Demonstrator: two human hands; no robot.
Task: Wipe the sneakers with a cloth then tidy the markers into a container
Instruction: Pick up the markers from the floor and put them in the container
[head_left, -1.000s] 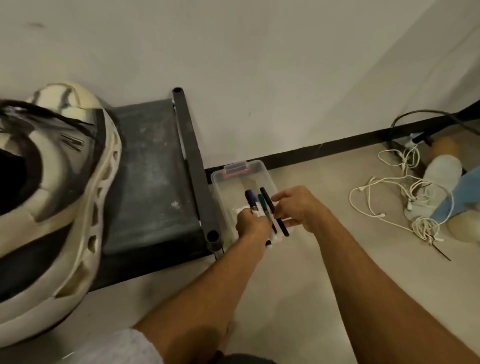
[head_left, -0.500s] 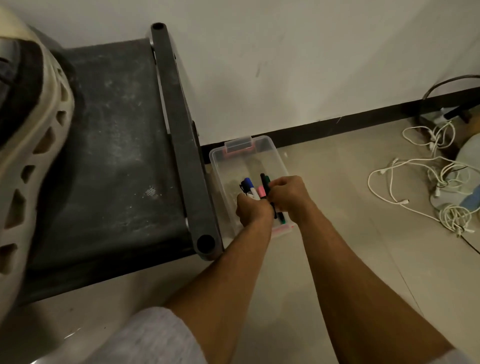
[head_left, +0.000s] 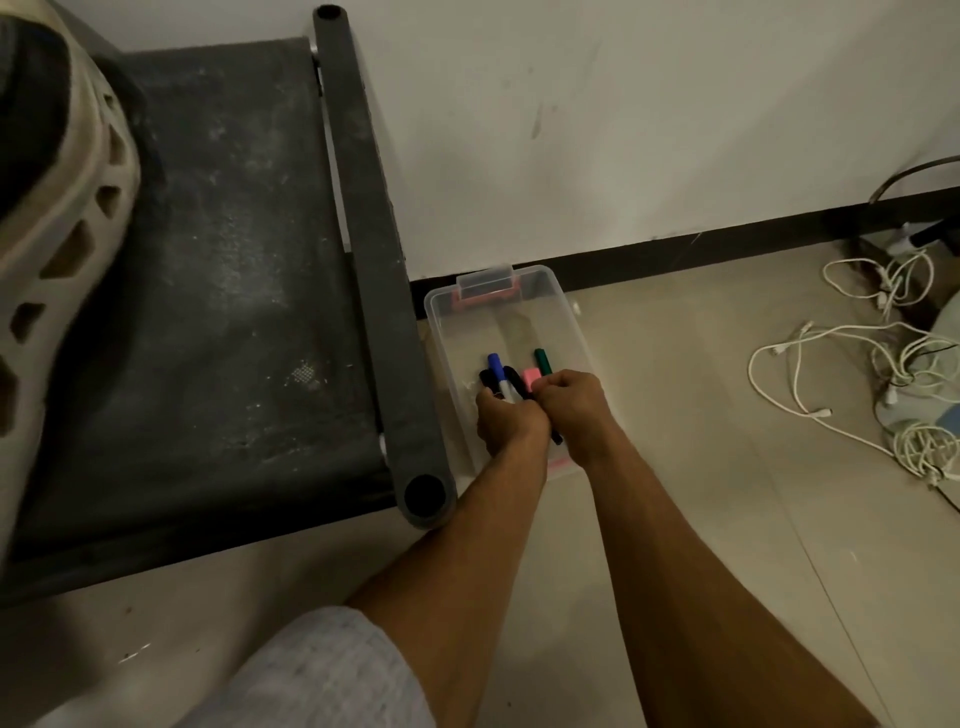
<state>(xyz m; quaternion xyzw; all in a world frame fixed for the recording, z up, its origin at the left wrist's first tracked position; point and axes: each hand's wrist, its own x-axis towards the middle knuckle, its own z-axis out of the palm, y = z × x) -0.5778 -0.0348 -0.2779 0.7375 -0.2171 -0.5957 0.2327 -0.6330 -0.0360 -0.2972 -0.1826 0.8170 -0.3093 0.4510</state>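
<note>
A clear plastic container (head_left: 566, 317) stands open on the floor (head_left: 701, 467), its far end with the red-trimmed latch against the dark skirting (head_left: 675, 249) at the foot of the wall, its left side just beside the grey bar (head_left: 371, 249) that edges a dark platform (head_left: 234, 270). Both hands are down in the near half of the container, pressed together around one bunch of markers (head_left: 511, 379). The left hand (head_left: 506, 423) has its fingers curled round the bunch from the left, and the right hand (head_left: 571, 402) wraps it from the right, knuckles up. The capped ends stick out beyond the fingers toward the wall: a blue marker (head_left: 494, 364) on the left, black ones beside it, a pink marker (head_left: 531, 379) and a green marker (head_left: 543, 362) on the right. A dark tip shows below the right hand near the container's near edge. Whether the markers touch the container's bottom cannot be told. A sneaker (head_left: 67, 208) with a pale, cut-out sole sits at the left edge of the platform, well apart from the hands. White cables (head_left: 831, 358) lie tangled on the floor toward its right edge. A pale sleeve (head_left: 322, 675) shows at the bottom.
</note>
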